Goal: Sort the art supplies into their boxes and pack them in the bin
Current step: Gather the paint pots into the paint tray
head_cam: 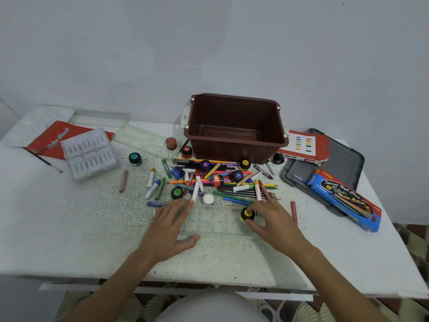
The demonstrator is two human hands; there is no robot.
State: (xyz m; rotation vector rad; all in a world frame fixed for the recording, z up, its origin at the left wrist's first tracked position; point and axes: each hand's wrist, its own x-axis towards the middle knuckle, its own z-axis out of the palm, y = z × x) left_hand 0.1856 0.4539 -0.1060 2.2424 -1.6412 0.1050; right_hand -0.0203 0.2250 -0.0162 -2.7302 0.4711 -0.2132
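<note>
The bin (pixel 232 150) is brown plastic, smooth with a dull sheen. The desk (pixel 92 217) looks matt and grainy, white flecked with dark specks. The tray (pixel 216 223) is clear, glossy plastic. The lid (pixel 343 163) is grey matt plastic; the blue box (pixel 346 202) is shiny printed card.

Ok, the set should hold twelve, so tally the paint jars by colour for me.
Yellow jars: 2
Green jars: 2
White jar: 1
Other jars: 7
Total: 12
</note>
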